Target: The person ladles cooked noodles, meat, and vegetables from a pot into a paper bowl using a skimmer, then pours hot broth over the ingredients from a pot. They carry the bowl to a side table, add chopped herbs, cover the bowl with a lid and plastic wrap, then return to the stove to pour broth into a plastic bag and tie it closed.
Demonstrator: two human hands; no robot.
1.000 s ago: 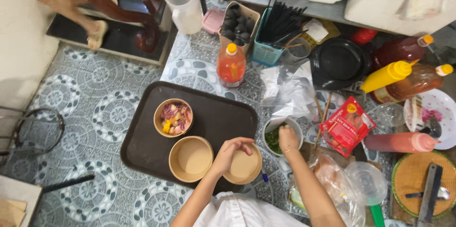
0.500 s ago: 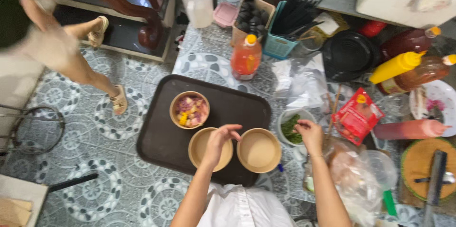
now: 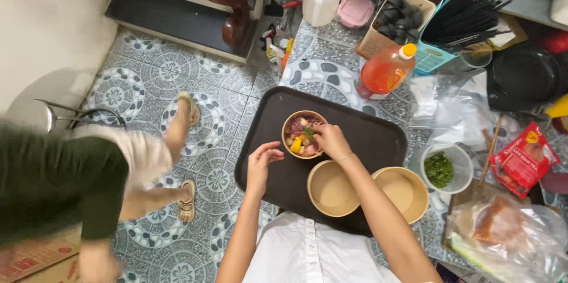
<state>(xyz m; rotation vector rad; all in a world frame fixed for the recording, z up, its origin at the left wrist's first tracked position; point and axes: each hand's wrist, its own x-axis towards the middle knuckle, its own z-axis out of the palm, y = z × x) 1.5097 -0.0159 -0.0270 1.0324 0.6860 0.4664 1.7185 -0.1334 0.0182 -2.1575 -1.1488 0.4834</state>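
A dark rectangular tray [image 3: 378, 135] is laid on the patterned tile floor, so that three paper bowls are kept together within arm's reach. The filled bowl [image 3: 300, 135], holding pink, purple and yellow pieces, is set at the tray's far left part; two empty bowls [image 3: 331, 188] [image 3: 405, 191] are lined up nearer the body, apparently waiting their turn. Just off the tray's right edge a small clear cup of chopped greens [image 3: 441, 169] is placed, close to the right arm. An orange bottle of sauce [image 3: 384, 71] is stood beyond the tray's far edge.

The right hand [image 3: 330, 140] is held over the filled bowl's rim with fingertips pinched together, seemingly on a little garnish, though what is pinched cannot be told. The left hand [image 3: 260, 161] is hovered beside the bowl, fingers loosely curled and holding nothing.
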